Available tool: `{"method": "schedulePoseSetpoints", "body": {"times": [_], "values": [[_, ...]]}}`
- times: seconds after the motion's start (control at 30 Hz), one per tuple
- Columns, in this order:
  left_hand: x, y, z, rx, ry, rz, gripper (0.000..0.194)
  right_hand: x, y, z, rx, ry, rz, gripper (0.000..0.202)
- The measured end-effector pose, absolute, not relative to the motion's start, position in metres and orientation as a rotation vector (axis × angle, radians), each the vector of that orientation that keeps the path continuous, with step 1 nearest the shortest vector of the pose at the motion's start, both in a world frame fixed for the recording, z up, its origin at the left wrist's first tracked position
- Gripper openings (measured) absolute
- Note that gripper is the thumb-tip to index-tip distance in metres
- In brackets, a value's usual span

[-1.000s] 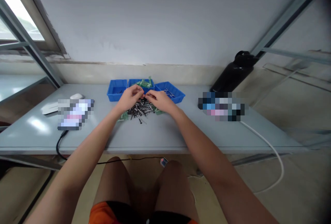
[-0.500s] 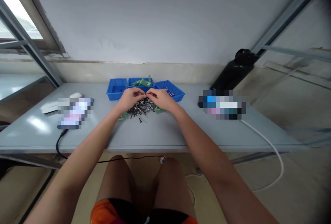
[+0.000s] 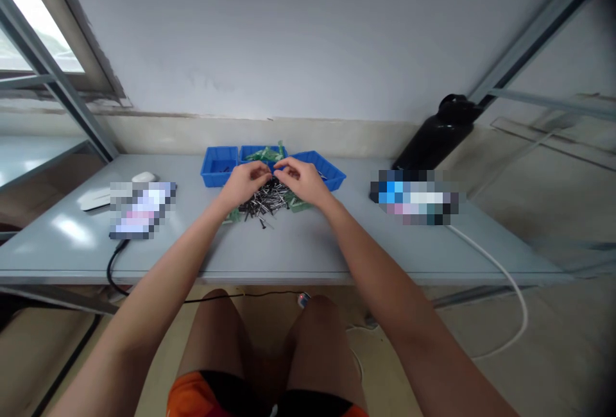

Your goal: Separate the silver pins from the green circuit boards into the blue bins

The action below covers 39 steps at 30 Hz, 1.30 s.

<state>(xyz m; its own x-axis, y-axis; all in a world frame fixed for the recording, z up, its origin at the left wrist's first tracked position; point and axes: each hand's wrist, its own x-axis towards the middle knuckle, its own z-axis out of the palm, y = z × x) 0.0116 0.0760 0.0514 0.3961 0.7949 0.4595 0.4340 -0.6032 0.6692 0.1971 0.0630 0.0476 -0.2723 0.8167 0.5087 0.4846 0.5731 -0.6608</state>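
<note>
Here, near the centre of the frame, we see the left hand (image 3: 246,185) and the right hand (image 3: 306,182) facing each other just above a heap of metal screws (image 3: 265,203). We find the left fingers curled close to the thumb; the right index finger and thumb stand slightly parted. We cannot tell whether either hand pinches a screw. The heap lies on the grey table (image 3: 289,253), with green scraps (image 3: 299,204) beside it. Behind the hands we count 3 blue bins: the left bin (image 3: 219,178) holds a few dark pieces, the middle bin (image 3: 244,151) green wrappers (image 3: 264,154), and the right bin (image 3: 335,179) is partly hidden by the right hand. A black bottle (image 3: 436,138) leans at the right of the frame; at the left we see a blurred-out phone (image 3: 144,210).
</note>
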Motion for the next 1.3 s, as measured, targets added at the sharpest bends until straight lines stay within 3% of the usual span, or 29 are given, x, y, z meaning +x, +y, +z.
{"method": "schedulePoseSetpoints", "body": {"times": [0.17,0.4,0.53,0.87,1.3], "values": [[0.007,0.079,0.051,2.505,1.127,1.007,0.016,0.197,0.063,0.047,-1.093,-1.939,0.456,0.023],[0.008,0.081,0.048,2.467,1.219,1.13,0.024,0.2,0.066,0.047,-1.125,-1.939,0.453,0.023],[0.008,0.082,0.049,2.459,1.182,1.188,0.015,0.201,0.068,0.045,-1.135,-1.896,0.49,0.022],[0.006,0.082,0.049,2.445,1.221,1.187,0.015,0.204,0.072,0.042,-1.126,-1.878,0.56,0.023],[0.01,0.075,0.053,2.427,1.098,1.28,0.013,0.198,0.068,0.04,-1.178,-2.136,0.402,0.023]]}}
